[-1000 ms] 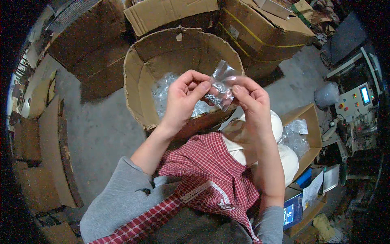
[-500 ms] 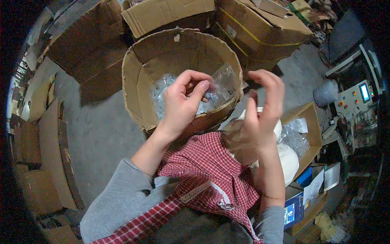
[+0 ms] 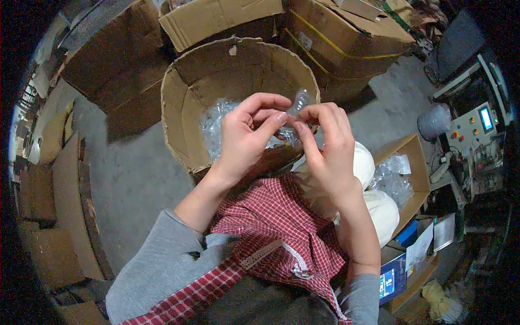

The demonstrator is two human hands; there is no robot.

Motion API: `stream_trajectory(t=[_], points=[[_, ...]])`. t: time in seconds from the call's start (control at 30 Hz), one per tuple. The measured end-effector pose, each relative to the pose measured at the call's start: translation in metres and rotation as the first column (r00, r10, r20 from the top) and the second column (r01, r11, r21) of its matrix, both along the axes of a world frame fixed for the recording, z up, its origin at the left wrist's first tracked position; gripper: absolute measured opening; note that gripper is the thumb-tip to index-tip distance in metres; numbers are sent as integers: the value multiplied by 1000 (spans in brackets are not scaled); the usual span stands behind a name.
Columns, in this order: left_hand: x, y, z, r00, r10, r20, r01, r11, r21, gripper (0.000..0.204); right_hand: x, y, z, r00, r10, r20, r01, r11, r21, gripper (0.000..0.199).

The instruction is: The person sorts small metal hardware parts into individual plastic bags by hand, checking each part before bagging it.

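Observation:
My left hand (image 3: 246,130) and my right hand (image 3: 330,141) meet over a large open cardboard box (image 3: 176,97). Between their pinched fingertips is a small clear plastic bag (image 3: 300,99), gathered narrow, its upper end standing up between the hands. Fingers cover its lower part, and I cannot make out whether anything is inside. A loose heap of clear plastic bags (image 3: 214,127) lies in the box below. A red checked apron (image 3: 271,211) spreads over my lap, beside two rounded white bundles (image 3: 381,216) under my right forearm.
Larger cardboard boxes (image 3: 346,38) stand behind. To the right are a carton (image 3: 414,157) of clear plastic pieces, a blue device with a lit screen (image 3: 387,284) and a control panel (image 3: 476,127). Flattened cardboard (image 3: 73,200) leans at the left.
My right hand has come in leftward from the right, fingers closing on the clear plastic bag beside my left hand. The bag has gone from spread flat to gathered narrow.

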State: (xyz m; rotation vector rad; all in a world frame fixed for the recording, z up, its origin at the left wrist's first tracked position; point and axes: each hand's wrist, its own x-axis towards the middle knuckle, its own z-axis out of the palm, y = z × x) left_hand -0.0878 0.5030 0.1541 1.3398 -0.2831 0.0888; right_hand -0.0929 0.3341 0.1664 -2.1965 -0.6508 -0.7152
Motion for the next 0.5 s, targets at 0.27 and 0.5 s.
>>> stream_trajectory(t=[0.27,0.5], points=[[2,-1,-2,995,32,94,-41,994,97,25,-1,-13,6,812,217,-542,-35,945,326,16],[-1,-2,-4,996,16,89,-23,997,80,22,4,-21,5,559,578,-595,-49,739,672,20]])
